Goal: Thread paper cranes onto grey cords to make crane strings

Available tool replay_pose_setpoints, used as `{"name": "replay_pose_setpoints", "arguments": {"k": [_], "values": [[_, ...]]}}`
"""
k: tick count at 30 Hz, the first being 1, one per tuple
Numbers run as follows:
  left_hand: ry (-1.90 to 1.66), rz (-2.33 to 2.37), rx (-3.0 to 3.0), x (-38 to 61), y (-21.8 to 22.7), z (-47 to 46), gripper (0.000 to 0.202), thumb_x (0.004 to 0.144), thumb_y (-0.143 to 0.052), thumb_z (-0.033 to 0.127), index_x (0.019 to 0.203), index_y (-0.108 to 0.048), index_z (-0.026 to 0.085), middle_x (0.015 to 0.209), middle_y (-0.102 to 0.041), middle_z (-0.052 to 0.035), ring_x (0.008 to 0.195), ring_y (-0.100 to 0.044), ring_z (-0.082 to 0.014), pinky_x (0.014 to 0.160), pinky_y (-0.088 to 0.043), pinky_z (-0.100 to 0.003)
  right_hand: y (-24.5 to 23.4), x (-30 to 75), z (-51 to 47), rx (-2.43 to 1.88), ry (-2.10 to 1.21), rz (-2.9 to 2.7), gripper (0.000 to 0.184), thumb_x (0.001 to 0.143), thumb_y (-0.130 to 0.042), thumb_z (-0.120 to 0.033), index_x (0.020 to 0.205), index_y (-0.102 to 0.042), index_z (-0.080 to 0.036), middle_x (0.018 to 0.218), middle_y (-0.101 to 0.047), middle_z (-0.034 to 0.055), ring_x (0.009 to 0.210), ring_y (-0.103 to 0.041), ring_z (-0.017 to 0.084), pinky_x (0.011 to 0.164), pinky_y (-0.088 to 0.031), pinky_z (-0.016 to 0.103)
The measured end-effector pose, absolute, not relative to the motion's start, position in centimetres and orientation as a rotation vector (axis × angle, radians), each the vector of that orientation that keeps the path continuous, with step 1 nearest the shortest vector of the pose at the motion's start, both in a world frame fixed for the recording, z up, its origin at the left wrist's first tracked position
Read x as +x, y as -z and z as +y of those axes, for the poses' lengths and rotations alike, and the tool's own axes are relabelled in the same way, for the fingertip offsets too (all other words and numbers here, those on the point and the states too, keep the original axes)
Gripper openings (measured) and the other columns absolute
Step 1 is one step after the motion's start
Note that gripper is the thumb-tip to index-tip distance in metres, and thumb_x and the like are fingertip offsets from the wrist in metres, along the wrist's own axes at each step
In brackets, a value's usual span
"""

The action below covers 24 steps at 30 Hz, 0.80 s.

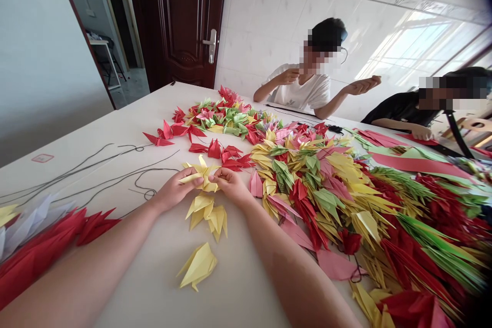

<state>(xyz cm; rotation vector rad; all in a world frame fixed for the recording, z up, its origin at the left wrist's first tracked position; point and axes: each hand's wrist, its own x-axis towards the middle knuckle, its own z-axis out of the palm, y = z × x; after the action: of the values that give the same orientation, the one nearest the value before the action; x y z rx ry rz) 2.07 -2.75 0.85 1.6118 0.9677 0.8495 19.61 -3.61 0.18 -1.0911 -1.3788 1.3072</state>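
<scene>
My left hand (pixel 175 189) and my right hand (pixel 228 184) pinch a yellow paper origami crane (pixel 202 175) from either side, above the white table (pixel 149 287). Just below my hands lie several loose yellow paper cranes (pixel 207 217), and another yellow crane (pixel 198 266) sits nearer my body. Dark threads (pixel 126 174) curve across the table to the left of my left hand. Red paper cranes (pixel 225 158) lie just beyond my hands, and a pink one (pixel 255 184) is close to my right hand.
A large heap of red, yellow, green and pink paper cranes (pixel 346 200) covers the right of the table. A row of red and white cranes (pixel 49 236) lies at the left. Across the table sit two people (pixel 303 82), (pixel 407 110). A dark wooden door (pixel 179 15) stands behind.
</scene>
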Motion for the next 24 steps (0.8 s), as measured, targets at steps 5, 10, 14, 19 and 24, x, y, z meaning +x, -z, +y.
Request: {"name": "replay_pose_setpoints", "arguments": {"k": [5, 10, 14, 19, 24], "values": [[-0.834, 0.936, 1.550, 2.07, -0.78, -2.70, 0.029, 0.073, -0.057, 0.049, 0.078, -0.052, 0.020, 0.077, -0.054, 0.0010, 0.074, -0.052, -0.0159, 0.067, -0.041, -0.025, -0.28, 19.70, -3.64, -1.059, -1.345, -1.367, 0.032, 0.060, -0.068, -0.042, 0.063, -0.047, -0.018, 0.056, -0.042, -0.0066, 0.053, -0.036, 0.007, 0.052, -0.027, 0.022], [-0.844, 0.930, 1.513, 2.11, -0.61, -2.61, 0.033, 0.070, -0.059, 0.051, 0.082, -0.055, 0.020, 0.084, -0.058, -0.0013, 0.081, -0.056, -0.0188, 0.070, -0.044, -0.028, -0.20, 19.77, -3.61, -1.030, -1.349, -1.388, 0.031, 0.058, -0.070, -0.039, 0.064, -0.049, -0.018, 0.062, -0.048, -0.0051, 0.058, -0.042, 0.008, 0.057, -0.032, 0.022], [-0.845, 0.955, 1.508, 2.09, -0.49, -2.51, 0.035, 0.069, -0.061, 0.051, 0.085, -0.057, 0.020, 0.088, -0.061, -0.0016, 0.084, -0.057, -0.0198, 0.073, -0.045, -0.028, 0.02, 19.82, -3.60, -1.019, -1.335, -1.414, 0.030, 0.059, -0.070, -0.039, 0.065, -0.050, -0.018, 0.066, -0.051, -0.0039, 0.062, -0.045, 0.009, 0.059, -0.035, 0.022], [-0.831, 0.934, 1.523, 2.08, -0.64, -2.56, 0.034, 0.071, -0.060, 0.050, 0.085, -0.057, 0.019, 0.088, -0.060, -0.0024, 0.085, -0.057, -0.0198, 0.074, -0.044, -0.028, 0.07, 19.90, -3.59, -1.073, -1.312, -1.451, 0.031, 0.059, -0.071, -0.039, 0.066, -0.050, -0.018, 0.064, -0.050, -0.0044, 0.060, -0.043, 0.009, 0.057, -0.032, 0.021], [-0.827, 0.980, 1.563, 2.27, -0.86, -2.66, 0.035, 0.071, -0.057, 0.052, 0.081, -0.055, 0.018, 0.080, -0.057, -0.0013, 0.081, -0.055, -0.0191, 0.072, -0.044, -0.028, -0.08, 19.81, -3.58, -1.132, -1.269, -1.471, 0.032, 0.060, -0.069, -0.043, 0.065, -0.050, -0.018, 0.059, -0.047, -0.0056, 0.056, -0.039, 0.008, 0.053, -0.029, 0.022]]}}
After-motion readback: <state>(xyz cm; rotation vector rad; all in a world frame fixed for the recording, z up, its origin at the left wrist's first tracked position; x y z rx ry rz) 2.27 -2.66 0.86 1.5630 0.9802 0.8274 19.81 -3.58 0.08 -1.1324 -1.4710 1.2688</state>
